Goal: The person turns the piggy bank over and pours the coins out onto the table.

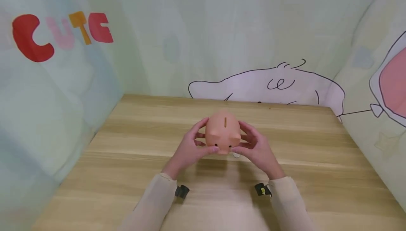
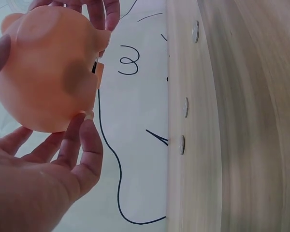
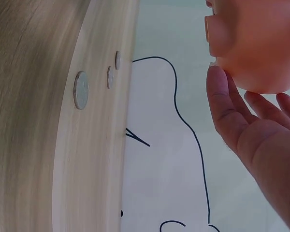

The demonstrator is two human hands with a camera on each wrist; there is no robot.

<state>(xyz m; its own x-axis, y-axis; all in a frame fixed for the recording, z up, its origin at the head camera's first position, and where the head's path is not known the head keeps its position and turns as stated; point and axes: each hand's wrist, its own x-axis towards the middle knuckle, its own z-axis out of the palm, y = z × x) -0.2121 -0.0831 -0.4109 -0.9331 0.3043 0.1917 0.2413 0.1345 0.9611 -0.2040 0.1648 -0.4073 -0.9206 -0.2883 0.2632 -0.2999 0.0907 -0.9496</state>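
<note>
A pink piggy bank (image 1: pixel 223 128) is held up over the wooden table, its coin slot on top and its face toward me. My left hand (image 1: pixel 190 148) grips its left side, thumb beside the snout. On the other side my right hand (image 1: pixel 258 150) holds it the same way. Both wrist views show fingers curled round the body of the piggy bank (image 2: pixel 48 72), well apart from the tabletop. One coin (image 1: pixel 236 155) peeks out below the right thumb in the head view. The left wrist view shows three coins (image 2: pixel 185 107) on the table.
The wooden table (image 1: pixel 142 128) reaches back to a cloth wall (image 1: pixel 152 47) with a drawn animal and balloon. Red, pink and orange letters (image 1: pixel 33 38) mark the left wall. A small black wrist camera (image 1: pixel 182 191) sits under each sleeve.
</note>
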